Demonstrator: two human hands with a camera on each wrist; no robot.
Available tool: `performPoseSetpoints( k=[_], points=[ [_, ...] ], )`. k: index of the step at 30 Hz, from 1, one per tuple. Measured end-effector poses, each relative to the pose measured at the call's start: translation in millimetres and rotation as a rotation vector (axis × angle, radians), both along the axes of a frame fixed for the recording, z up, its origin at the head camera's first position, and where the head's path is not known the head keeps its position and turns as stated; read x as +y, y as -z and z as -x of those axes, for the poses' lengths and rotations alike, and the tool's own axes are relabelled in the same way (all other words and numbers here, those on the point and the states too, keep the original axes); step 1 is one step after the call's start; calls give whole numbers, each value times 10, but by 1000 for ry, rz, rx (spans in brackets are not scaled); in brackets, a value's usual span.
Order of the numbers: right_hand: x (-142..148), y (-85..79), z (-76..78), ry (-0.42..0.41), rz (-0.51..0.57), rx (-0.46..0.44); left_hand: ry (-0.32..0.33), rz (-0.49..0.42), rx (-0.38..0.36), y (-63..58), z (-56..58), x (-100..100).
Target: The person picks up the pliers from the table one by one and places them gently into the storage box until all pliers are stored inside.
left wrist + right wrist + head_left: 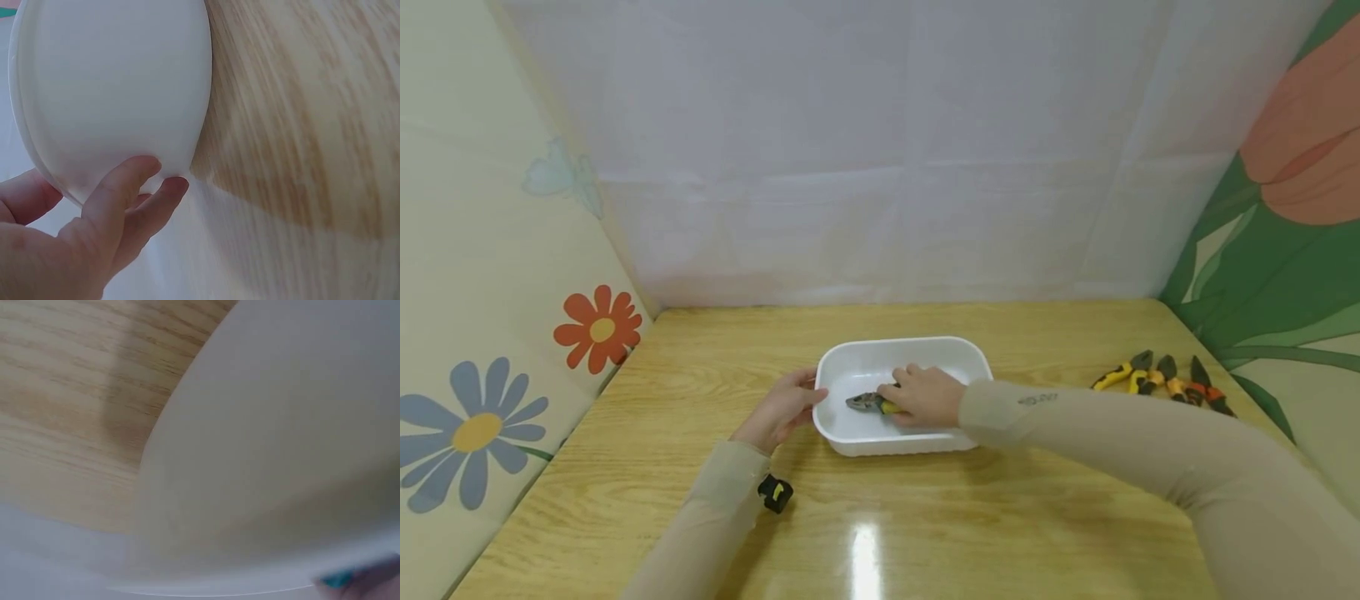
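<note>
A white rectangular tub (895, 448) with rounded corners sits on the wooden table. My left hand (786, 408) grips its left end, thumb over the rim; in the left wrist view the fingers (140, 209) press on the outer wall. Inside the tub, my right hand (927, 396) holds a pair of pliers (867, 402) by the handles, from above. Their grey metal head points left, and a bit of yellow handle shows; the palm hides the rest. The tub wall (269, 444) fills most of the right wrist view, with only a blurred fingertip (356, 587) at the lower right.
Several more pliers (1141, 360) with yellow, orange and red handles lie at the table's right, partly behind my right sleeve (1090, 425). Beside my left cuff is a small black item (775, 493) with a yellow mark. A pale cloth (887, 167) hangs behind the table (925, 533).
</note>
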State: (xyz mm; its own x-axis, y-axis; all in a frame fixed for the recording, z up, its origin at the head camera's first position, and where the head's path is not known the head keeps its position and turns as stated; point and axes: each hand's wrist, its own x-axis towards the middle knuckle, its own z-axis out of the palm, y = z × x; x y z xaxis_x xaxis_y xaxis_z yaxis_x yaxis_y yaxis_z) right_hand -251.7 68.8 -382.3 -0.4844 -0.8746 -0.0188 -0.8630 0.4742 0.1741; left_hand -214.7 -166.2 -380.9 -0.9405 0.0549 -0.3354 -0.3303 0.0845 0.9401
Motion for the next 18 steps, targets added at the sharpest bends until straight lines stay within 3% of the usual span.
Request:
performPoseSetpoints(
  k=[8,18],
  points=[
    [-93,-88,74,3,-109,-63,-6,7,-6,-8,7,-23],
    [-261,-72,92,40,-131,-145,12,-2,10,-14,-13,-27]
  ],
)
